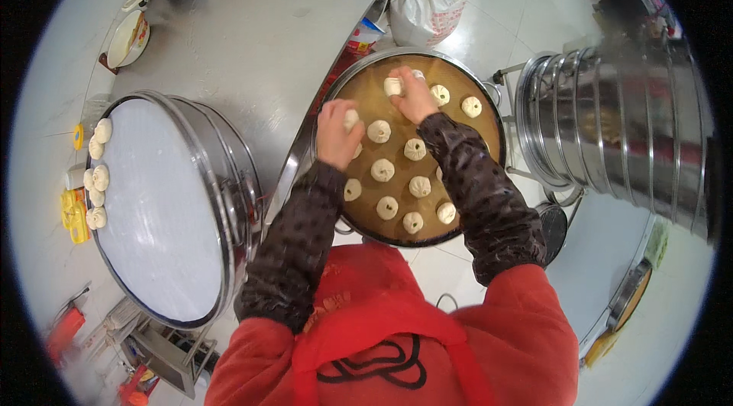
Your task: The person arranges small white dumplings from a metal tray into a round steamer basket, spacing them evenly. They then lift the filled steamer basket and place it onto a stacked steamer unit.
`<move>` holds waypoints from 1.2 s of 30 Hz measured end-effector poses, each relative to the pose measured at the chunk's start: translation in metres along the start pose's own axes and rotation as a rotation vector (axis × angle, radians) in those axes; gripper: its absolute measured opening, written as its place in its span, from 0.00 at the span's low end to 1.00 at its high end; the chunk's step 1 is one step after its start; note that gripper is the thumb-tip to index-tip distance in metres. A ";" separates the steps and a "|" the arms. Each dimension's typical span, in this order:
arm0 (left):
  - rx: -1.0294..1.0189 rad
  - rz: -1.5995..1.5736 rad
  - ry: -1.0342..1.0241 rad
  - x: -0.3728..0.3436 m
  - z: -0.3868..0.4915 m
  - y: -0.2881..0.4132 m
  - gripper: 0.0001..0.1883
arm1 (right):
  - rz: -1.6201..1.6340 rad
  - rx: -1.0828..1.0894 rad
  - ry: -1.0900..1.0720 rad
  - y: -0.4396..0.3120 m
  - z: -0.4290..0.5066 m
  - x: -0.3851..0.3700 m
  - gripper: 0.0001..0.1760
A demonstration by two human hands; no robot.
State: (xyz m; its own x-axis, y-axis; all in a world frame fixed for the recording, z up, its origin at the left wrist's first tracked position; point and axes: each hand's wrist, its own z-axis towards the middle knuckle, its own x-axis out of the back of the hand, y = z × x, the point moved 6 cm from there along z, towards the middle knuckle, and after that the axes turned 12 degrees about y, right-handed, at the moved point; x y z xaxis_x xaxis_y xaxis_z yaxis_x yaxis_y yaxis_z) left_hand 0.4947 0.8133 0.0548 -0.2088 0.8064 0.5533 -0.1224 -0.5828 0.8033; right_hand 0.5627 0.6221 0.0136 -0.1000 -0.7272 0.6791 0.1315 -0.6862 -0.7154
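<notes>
In front of me a round steamer tray (pixel 467 228) with a metal rim and a brown liner holds several pleated steamed-bun pieces, such as one bun (pixel 382 170) near its middle. Over the tray's upper left, my left hand (pixel 339 134) has its fingers curled round a white bun (pixel 351 119). My right hand (pixel 413 95) is at the tray's far part, its fingers at another bun (pixel 393 86); a further white piece shows just behind the fingers. Whether the right hand grips either one cannot be told.
At left, a large steamer (pixel 160 205) with a white cloth top bears several buns along its far edge. Stacked metal steamer tiers (pixel 618 119) stand at right. A white printed sack (pixel 429 2) lies beyond the tray, beside the steel table (pixel 246 22) with bowls.
</notes>
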 end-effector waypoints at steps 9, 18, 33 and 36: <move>-0.128 0.509 -0.299 -0.103 0.023 -0.082 0.26 | -0.349 0.049 -0.328 0.061 0.016 -0.071 0.35; -0.018 0.218 -0.278 0.013 -0.116 -0.015 0.20 | 0.190 0.257 -0.161 -0.186 0.064 -0.003 0.21; 0.508 0.181 -0.108 0.286 -0.352 -0.121 0.20 | -0.264 0.637 -0.216 -0.572 0.077 -0.356 0.30; 0.507 0.217 -0.020 0.309 -0.373 -0.124 0.20 | -0.151 0.634 -0.226 -0.568 0.094 -0.354 0.30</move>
State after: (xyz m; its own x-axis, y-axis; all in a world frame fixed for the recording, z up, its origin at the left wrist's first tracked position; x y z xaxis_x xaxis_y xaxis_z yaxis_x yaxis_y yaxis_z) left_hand 0.0836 1.0972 0.0437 -0.1578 0.6780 0.7179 0.4054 -0.6185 0.6732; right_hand 0.6163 1.2716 0.1950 0.0366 -0.5553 0.8309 0.6905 -0.5870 -0.4227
